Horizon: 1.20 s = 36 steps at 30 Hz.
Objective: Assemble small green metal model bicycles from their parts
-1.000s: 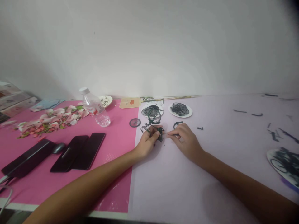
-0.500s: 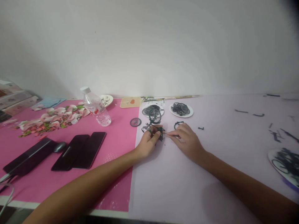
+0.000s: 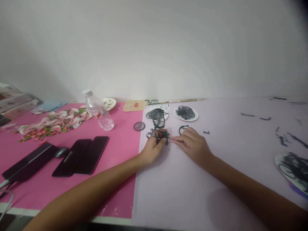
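My left hand (image 3: 152,149) is closed around a small dark green model bicycle (image 3: 159,121), whose spoked wheel points up and away from me. Its frame is partly hidden by my fingers. Close on the right, my right hand (image 3: 193,144) pinches a thin dark piece (image 3: 171,138) against the model's right side; its kind is too small to make out. Just beyond my right fingers lies a dark curved part (image 3: 182,129). A loose spoked wheel (image 3: 139,126) rests to the left of the model.
White plates hold wheels (image 3: 157,112) and dark parts (image 3: 186,113) at the back, and more parts (image 3: 293,165) at right. Loose pieces (image 3: 282,140) lie nearby. At left are two phones (image 3: 92,155), a black power bank (image 3: 30,160), a bottle (image 3: 99,112) and pink petals (image 3: 60,120).
The model bicycle has tilted slightly in my left hand. My right fingers stay beside its right side, almost unmoved. The whole view has shifted a little.
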Available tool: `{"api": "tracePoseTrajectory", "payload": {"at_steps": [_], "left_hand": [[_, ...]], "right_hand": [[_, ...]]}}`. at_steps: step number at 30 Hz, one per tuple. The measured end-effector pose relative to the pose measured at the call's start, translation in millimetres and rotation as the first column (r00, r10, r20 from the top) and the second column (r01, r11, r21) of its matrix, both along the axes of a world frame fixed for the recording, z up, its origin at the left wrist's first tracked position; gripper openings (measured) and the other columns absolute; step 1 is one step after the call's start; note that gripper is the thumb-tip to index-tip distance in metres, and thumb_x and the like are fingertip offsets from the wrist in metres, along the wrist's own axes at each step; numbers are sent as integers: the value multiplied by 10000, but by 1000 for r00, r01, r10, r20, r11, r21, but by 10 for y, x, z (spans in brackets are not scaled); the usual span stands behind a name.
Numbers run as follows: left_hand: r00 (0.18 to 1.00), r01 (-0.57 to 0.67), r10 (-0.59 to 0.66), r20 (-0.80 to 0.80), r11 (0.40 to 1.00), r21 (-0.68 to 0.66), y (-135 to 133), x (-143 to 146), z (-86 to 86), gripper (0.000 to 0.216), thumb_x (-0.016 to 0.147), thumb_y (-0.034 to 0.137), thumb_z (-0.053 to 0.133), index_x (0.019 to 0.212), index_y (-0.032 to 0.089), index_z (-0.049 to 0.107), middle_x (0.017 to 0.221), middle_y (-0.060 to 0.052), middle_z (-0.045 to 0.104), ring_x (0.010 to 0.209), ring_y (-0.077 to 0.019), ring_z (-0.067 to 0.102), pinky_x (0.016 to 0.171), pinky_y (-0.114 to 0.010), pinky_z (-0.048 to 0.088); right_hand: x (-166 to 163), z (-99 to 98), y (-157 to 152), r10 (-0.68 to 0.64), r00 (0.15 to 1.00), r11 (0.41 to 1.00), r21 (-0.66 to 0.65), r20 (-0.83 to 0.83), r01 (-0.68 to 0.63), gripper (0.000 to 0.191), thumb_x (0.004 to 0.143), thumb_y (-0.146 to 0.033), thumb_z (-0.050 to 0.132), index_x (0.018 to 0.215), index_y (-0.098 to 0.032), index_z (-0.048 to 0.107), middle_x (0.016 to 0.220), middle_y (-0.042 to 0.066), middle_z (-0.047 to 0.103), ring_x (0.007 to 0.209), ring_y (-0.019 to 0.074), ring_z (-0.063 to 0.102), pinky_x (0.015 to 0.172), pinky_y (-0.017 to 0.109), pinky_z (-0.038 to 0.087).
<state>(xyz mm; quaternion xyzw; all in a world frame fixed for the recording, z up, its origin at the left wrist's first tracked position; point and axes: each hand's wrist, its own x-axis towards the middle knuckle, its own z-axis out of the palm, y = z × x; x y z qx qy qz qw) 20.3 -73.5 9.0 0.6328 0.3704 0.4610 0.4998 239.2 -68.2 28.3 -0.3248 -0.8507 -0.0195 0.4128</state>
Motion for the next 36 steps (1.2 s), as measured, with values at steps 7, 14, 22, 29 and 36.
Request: {"api": "tracePoseTrajectory", "payload": {"at_steps": [7,14,22,29,36], "left_hand": [[998,30,-29,-59,999,11,-22,-5,36,393,1021,366,548,1369,183,548,1281,-125,647,1195,-259,597,1086,-410,431],[991,54,-47,-123,997,56,-42,-5,46,346,1028,345,533,1334,190,579,1309,-142,639,1229,-275,589,1119,-428,406],[996,8,-3,-92,999,50,-46,3,27,426,1032,350,530,1429,200,492,1324,-148,630,1213,-259,598,1103,-420,420],[989,6,8,-145,995,98,-41,-1,-2,405,1050,336,491,1431,204,456,1313,-147,627,1230,-259,595,1126,-443,411],[985,21,4,-170,989,147,-55,-6,-14,397,1050,301,484,1435,211,445,1323,-144,630,1287,-260,585,1180,-466,382]], "right_hand": [[2,23,-4,-46,999,998,-31,-11,46,185,933,-444,746,891,-265,721,738,48,649,747,243,575,683,406,470],[-27,34,-1,-122,991,992,-12,54,123,276,978,-411,697,778,-252,593,710,35,612,762,235,571,631,370,421],[-71,83,-61,-112,986,979,-156,122,130,125,1028,-305,588,937,-248,524,874,50,629,829,230,605,635,350,462],[-33,-6,-10,-82,983,984,-141,163,105,82,1040,-271,554,976,-241,513,906,51,624,783,212,648,625,322,491],[-6,-60,17,-126,968,988,-57,215,141,150,1056,-306,544,930,-227,530,864,30,658,688,177,657,597,295,469]]}}
